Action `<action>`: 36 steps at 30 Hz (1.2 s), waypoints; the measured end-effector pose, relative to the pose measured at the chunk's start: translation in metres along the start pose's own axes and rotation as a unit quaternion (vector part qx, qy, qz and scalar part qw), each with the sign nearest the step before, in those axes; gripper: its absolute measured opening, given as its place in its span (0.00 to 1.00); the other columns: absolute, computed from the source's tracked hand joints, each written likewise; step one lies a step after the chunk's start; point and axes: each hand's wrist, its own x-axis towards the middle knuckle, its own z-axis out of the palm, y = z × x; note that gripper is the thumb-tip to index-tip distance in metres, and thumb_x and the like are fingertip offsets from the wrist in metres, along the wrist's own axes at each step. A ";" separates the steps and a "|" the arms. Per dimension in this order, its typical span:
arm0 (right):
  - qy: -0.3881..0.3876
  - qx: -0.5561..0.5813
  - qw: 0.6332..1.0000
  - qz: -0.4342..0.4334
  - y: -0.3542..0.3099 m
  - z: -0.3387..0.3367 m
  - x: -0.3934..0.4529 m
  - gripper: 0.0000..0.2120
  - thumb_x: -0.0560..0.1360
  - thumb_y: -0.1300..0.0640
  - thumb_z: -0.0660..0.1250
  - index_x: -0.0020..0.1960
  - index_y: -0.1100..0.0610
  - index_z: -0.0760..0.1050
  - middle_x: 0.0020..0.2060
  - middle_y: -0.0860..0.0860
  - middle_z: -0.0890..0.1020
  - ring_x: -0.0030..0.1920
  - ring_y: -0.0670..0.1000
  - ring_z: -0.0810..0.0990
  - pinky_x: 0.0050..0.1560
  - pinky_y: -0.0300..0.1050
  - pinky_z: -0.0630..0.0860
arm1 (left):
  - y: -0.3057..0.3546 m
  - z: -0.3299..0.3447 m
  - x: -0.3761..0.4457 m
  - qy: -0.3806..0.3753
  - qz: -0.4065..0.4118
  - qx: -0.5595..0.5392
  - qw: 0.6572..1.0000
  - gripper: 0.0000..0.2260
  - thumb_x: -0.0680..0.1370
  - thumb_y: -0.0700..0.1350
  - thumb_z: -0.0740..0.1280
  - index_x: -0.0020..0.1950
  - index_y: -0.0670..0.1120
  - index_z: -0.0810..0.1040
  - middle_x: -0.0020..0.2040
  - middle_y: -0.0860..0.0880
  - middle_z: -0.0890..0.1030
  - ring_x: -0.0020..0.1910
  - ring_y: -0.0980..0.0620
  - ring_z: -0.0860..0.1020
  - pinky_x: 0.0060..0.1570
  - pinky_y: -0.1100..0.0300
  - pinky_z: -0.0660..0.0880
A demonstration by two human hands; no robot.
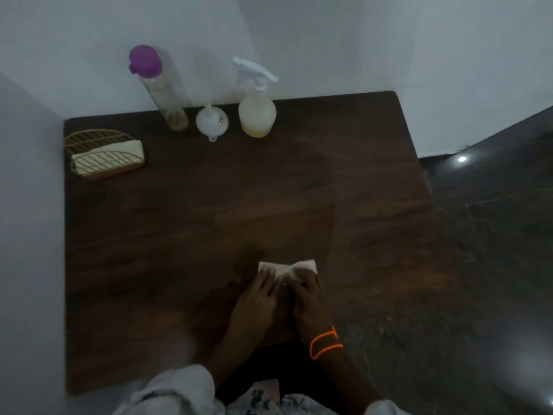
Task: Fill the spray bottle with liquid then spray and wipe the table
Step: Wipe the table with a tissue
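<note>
- My left hand (263, 290) lies with fingers nearly straight on the left half of a small white folded cloth (287, 268), at about 6 o'clock on the dark brown wooden table (179, 220).
- My right hand (305, 295), an orange thread band (324, 344) round its wrist, has curled fingers pinching the cloth's right half.
- The clear spray bottle with white trigger head and yellowish liquid (257, 115) stands at 12 o'clock, well apart from both hands.
- Left of it, a white funnel (212, 121), then a tall clear purple-capped bottle (163, 91).
</note>
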 end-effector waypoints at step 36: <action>-0.028 -0.126 0.991 -0.044 -0.153 0.056 0.276 0.18 0.77 0.60 0.65 0.67 0.52 0.76 0.66 0.60 0.73 0.66 0.62 0.68 0.66 0.50 0.68 | -0.198 -0.145 0.126 0.208 -0.132 -0.007 0.969 0.19 0.82 0.39 0.55 0.68 0.33 0.74 0.69 0.33 0.74 0.71 0.38 0.72 0.72 0.51 0.66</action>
